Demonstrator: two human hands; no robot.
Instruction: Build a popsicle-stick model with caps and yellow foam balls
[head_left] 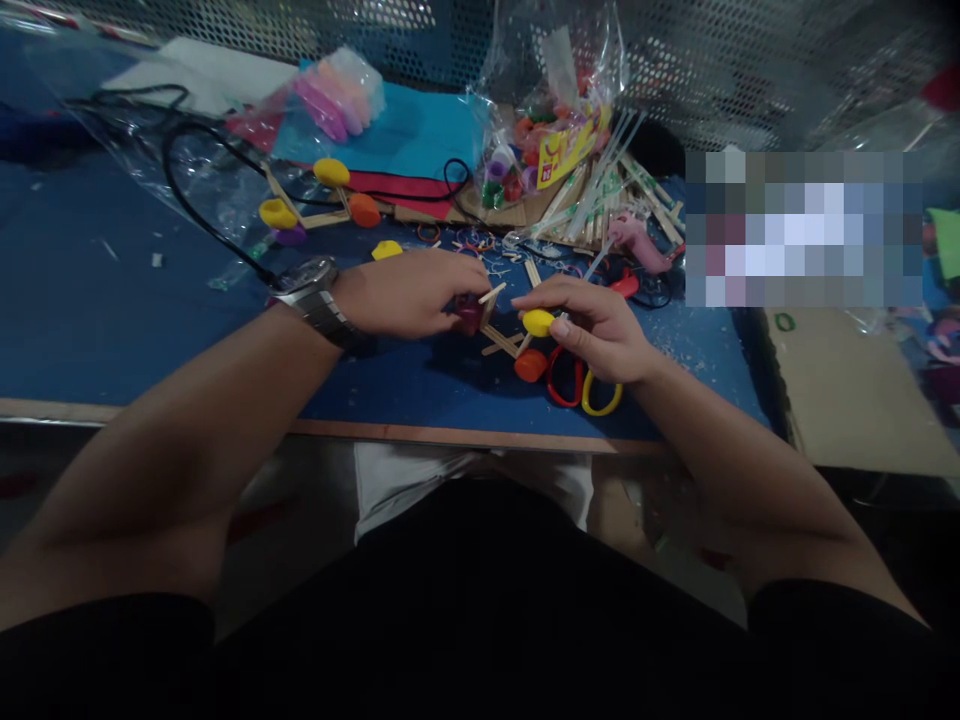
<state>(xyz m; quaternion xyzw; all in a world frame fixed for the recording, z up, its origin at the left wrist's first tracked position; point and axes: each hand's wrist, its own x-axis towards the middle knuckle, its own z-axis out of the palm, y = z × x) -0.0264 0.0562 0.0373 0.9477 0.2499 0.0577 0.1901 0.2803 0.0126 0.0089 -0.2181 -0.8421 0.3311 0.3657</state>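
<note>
Between my hands is a small wheeled frame of wooden sticks [501, 340] with bottle caps at its corners. My left hand [420, 290] is closed on the frame's dark red cap [469, 313]. My right hand [600, 325] pinches the yellow cap [538, 322] between thumb and fingers. An orange cap [530, 366] sits at the frame's near corner. Scissors [564, 378] with red and yellow handles lie just under my right hand. A similar stick frame [326, 218] with yellow, orange and purple caps stands farther back on the left.
Behind my hands lie a pink glue gun [643, 245], glue sticks [611, 165], wooden sticks and scattered scraps. A clear bag of caps [525, 150] and blue sheets [420, 130] are at the back. A black cable [169, 165] loops at left; cardboard [855, 390] lies at right.
</note>
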